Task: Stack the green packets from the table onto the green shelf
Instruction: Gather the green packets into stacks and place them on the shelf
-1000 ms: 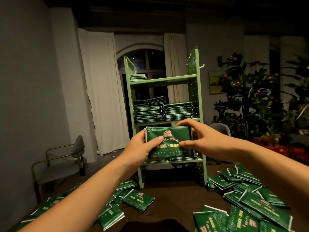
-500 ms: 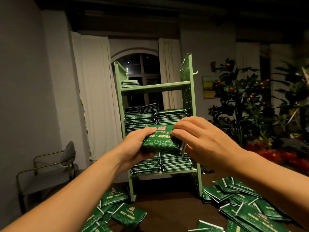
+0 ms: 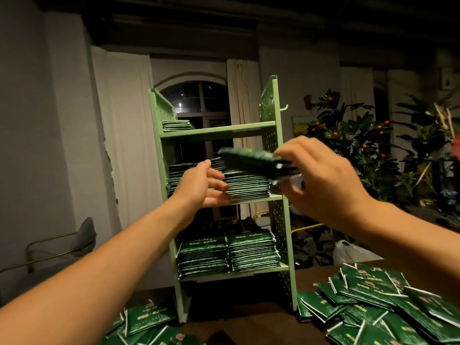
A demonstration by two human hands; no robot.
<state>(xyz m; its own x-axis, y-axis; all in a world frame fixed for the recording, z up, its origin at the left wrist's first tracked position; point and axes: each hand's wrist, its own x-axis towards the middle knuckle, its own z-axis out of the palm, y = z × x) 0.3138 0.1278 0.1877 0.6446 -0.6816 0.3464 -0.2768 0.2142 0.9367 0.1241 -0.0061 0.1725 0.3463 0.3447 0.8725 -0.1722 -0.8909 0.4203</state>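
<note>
A green metal shelf [image 3: 219, 131] stands on the table in front of me. My right hand [image 3: 321, 175] grips a small stack of green packets [image 3: 249, 159] by its right end, held flat above the right pile on the middle shelf [image 3: 246, 188]. My left hand [image 3: 201, 185] is off the packets, fingers loosely extended toward the middle-shelf piles. Two more piles [image 3: 229, 252] fill the bottom shelf, and a short pile [image 3: 176, 125] lies on the top shelf at the left. Loose green packets lie on the table at the right [image 3: 373, 305] and at the left [image 3: 149, 319].
A dark wooden table [image 3: 249, 322] carries the shelf. A grey chair [image 3: 74, 242] stands at the left wall. Potted plants with red fruit [image 3: 353, 140] fill the right background. White curtains [image 3: 124, 135] frame an arched window behind the shelf.
The packets went from both hands in front of the lower shelf up to the middle shelf level. My left hand let go; my right hand alone holds them now.
</note>
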